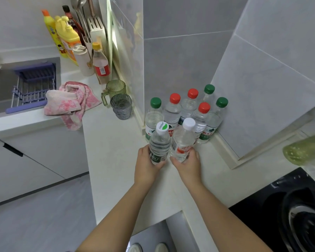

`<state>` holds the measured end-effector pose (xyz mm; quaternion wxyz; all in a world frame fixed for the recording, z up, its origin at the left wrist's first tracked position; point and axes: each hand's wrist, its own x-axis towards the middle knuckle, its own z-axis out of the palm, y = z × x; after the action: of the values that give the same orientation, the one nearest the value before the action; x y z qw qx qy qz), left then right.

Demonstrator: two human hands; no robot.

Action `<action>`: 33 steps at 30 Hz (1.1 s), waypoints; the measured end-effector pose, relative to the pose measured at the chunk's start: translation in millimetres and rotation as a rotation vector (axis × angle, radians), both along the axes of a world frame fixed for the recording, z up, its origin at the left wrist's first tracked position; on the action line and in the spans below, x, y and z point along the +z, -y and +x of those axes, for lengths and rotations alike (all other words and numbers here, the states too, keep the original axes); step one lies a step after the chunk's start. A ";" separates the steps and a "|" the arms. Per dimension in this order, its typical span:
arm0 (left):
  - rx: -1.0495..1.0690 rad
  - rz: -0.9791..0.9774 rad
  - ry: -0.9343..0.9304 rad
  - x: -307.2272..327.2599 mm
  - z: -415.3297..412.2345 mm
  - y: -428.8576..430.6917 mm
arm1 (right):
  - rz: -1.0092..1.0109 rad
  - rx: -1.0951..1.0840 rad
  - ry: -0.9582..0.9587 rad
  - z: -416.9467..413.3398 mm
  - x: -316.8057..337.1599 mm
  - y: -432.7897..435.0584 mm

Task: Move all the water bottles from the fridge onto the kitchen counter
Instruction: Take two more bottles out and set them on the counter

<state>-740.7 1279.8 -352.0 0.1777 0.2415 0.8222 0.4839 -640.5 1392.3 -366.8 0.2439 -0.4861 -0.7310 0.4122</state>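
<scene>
Counter (113, 151): left hand (145, 167) grips green-label bottle (160, 142), right hand (188, 163) red-label bottle (183, 140), bases seemingly down.

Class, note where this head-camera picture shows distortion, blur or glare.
Head view: the wide-angle lens bends the grey tiled walls and white counter edges; the yellow-green object at far right is blurred; light is soft and even, the clear plastic water bottles sharp.

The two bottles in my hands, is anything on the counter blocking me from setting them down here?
Nothing visible blocks them. The left hand holds the leaf-cap bottle and the right hand the white-cap bottle over bare counter; the six standing bottles are behind them in the corner, the two cups to the left.
</scene>
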 end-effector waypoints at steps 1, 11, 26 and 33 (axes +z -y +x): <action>0.000 -0.001 0.002 -1.9 -0.1 -0.3 | 0.023 -0.007 0.005 -0.1 1.5 -0.6; 0.047 -0.062 0.015 -13.4 -10.8 -13.1 | -0.022 -0.011 0.003 -11.0 7.9 -9.0; -0.037 -0.047 0.062 -13.0 -25.8 -35.6 | -0.011 -0.033 -0.029 -31.2 3.6 -26.3; -0.181 -0.066 0.099 -14.9 -42.9 -27.5 | -0.068 0.015 -0.047 -23.3 -1.1 -24.4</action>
<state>-783.6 1307.2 -366.9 0.2687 0.2845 0.8029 0.4496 -663.8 1416.7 -367.9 0.2410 -0.4791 -0.7141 0.4499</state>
